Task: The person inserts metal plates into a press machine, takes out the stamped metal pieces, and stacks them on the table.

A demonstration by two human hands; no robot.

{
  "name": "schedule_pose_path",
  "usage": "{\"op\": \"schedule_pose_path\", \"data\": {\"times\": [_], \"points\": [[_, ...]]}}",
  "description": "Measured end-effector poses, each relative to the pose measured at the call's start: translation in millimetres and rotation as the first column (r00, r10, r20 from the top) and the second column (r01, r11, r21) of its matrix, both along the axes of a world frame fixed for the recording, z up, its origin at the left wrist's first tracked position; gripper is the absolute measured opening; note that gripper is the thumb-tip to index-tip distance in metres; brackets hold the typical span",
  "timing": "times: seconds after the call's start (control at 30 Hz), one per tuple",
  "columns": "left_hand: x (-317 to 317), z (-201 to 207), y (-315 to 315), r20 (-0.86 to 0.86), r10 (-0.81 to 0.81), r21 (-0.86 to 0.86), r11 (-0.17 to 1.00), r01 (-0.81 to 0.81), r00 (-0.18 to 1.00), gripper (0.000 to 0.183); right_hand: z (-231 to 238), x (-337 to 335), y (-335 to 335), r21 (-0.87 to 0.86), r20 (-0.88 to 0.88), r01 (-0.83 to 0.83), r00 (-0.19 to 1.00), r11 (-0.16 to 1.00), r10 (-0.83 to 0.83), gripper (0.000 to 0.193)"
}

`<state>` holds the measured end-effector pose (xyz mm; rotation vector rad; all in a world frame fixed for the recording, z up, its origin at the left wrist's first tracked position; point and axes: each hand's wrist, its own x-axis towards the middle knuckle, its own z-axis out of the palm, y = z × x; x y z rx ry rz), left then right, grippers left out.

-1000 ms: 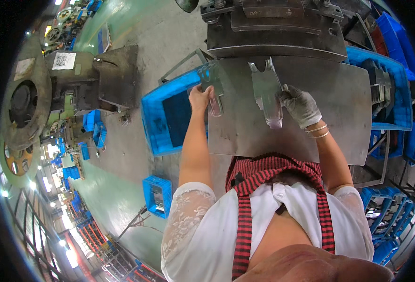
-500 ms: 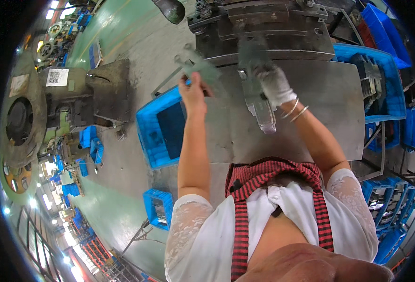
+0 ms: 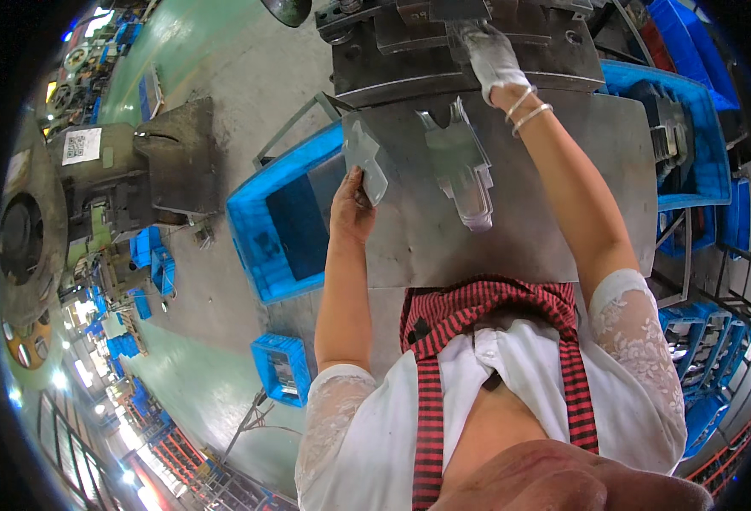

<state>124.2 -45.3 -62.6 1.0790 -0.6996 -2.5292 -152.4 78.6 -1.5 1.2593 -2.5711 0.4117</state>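
Two hands work at the far side of the scene: the left hand, bare, pinches one flat metal piece between thumb and fingers above the table's left edge, and the right hand, in one pale glove, reaches far ahead onto the one dark machine block; whether its fingers grip anything is unclear. Two bracelets circle the right wrist. One pile of several similar pieces lies on the table between the two arms, overlapping too closely to count. Two large bins flank the table: the left blue bin stands just beside it, and the right blue bin holds a number of metal parts. One small blue crate sits lower left on the floor. The table is one smooth grey metal sheet with dull marks. Around it the floor runs grey and green, with one heavy machine at left, bearing one white label.
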Motion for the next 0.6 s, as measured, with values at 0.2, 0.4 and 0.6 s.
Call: {"op": "schedule_pose_path", "data": {"times": [0.2, 0.4, 0.6], "points": [[-9.5, 20.8, 24.2, 0.007, 0.097, -0.074, 0.993, -0.096, 0.995, 0.019, 5.0, -2.4, 3.6, 0.101, 0.232, 0.124, 0.962, 0.987, -0.145, 0.033], [-6.1, 28.0, 18.4, -0.011, -0.047, -0.111, 0.993, 0.045, 0.999, 0.019, 2.8, -0.3, 1.1, -0.101, 0.400, 0.237, 0.899, 0.966, -0.178, 0.030], [-44.5, 65.6, 25.6, 0.062, -0.115, -0.274, 0.953, 0.128, 0.991, 0.021, -0.6, -5.3, 5.2, -0.282, 0.556, 0.366, 0.816, 0.887, -0.160, 0.027]]}}
